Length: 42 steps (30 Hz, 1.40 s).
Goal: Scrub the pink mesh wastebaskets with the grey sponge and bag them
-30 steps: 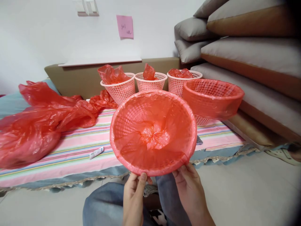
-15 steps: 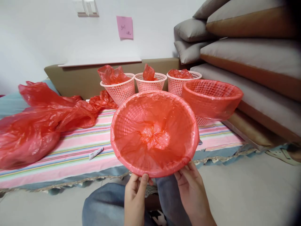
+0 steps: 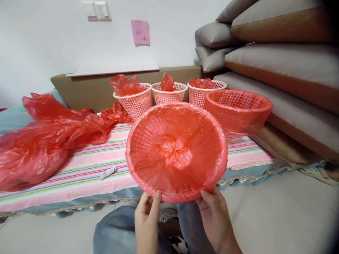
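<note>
Gripping the lined basket [image 3: 176, 150] dead ahead at twelve o'clock, the left hand [image 3: 148, 215] clamps its rim [image 3: 181, 197] at seven, the right hand [image 3: 215, 213] at five. The right thumb [image 3: 208, 197] has just come over the rim, probably steadying the liner [image 3: 182, 176].

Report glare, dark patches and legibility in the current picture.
Head view: bright glints on the lined basket in hand and the loose red bag; head view: blackness in the upper right corner, over the stacked cushions; head view: print on the white packet too small to read.
</note>
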Each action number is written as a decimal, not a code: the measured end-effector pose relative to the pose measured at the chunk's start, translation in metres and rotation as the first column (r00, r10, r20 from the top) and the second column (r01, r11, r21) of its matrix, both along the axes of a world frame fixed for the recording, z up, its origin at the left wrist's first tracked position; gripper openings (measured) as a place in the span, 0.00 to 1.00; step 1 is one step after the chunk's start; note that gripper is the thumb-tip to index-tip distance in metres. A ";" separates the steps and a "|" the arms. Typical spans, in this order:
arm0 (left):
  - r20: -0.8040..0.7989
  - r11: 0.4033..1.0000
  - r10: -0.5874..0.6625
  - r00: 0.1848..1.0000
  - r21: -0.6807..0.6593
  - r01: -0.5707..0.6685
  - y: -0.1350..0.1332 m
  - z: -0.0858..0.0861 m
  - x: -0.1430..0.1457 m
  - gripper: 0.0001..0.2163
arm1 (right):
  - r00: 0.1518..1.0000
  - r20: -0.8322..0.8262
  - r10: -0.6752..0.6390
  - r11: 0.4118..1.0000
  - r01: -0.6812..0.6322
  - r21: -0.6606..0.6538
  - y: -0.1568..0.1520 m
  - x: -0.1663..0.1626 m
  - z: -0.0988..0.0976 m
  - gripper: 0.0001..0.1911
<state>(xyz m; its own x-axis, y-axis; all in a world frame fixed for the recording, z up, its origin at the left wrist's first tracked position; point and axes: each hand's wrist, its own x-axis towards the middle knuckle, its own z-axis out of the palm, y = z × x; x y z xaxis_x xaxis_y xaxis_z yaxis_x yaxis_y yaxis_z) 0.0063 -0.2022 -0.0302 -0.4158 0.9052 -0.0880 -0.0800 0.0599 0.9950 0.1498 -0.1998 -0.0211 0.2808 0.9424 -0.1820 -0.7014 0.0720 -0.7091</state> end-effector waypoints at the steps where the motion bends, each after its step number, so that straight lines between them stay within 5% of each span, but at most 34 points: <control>1: -0.070 0.995 0.090 0.993 0.057 -0.086 0.000 0.000 0.000 0.21 | 1.000 -0.005 -0.005 1.000 0.005 0.005 0.000 0.000 -0.002 0.17; 3: -0.276 0.925 0.340 0.899 0.272 -0.266 0.000 0.003 -0.001 0.25 | 1.000 -0.010 -0.018 1.000 0.018 0.017 0.002 0.000 -0.005 0.16; 5: -0.500 0.823 0.521 0.692 0.510 -0.250 -0.002 0.010 -0.002 0.27 | 1.000 -0.008 -0.018 0.999 0.018 0.026 0.003 0.001 -0.006 0.16; 7: -0.694 0.805 0.509 0.509 0.594 0.005 -0.004 0.020 -0.001 0.22 | 1.000 -0.009 -0.008 1.000 0.008 0.016 0.003 0.001 -0.006 0.17; 11: -0.906 0.770 0.274 0.323 0.408 0.491 -0.002 0.030 0.010 0.16 | 0.999 -0.026 -0.018 0.998 0.017 -0.054 0.001 0.001 -0.007 0.19; 19: -0.898 0.779 0.245 0.365 0.407 0.477 0.008 0.014 0.023 0.14 | 0.996 0.017 0.085 0.996 -0.084 -0.035 0.005 0.012 -0.014 0.20; 26: -0.942 0.762 0.152 0.300 0.305 0.571 0.011 0.005 0.003 0.08 | 0.938 0.134 -0.319 0.947 0.320 0.015 0.017 0.059 -0.004 0.17; 32: -0.943 0.740 0.171 0.287 0.315 0.594 0.014 0.003 0.002 0.09 | 0.933 0.211 -0.292 0.956 0.286 0.060 0.011 0.044 0.015 0.20; 42: -0.947 0.733 0.184 0.264 0.312 0.604 0.017 0.003 -0.005 0.08 | 0.971 0.163 -0.174 0.985 0.169 0.046 0.020 0.036 0.017 0.21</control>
<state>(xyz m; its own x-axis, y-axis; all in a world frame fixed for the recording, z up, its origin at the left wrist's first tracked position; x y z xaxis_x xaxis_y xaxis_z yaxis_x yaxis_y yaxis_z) 0.0009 -0.1854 -0.0275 0.3711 0.6446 0.6685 0.7628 -0.6221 0.1764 0.1858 -0.1800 -0.0044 0.4625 0.8820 -0.0900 -0.5495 0.2056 -0.8098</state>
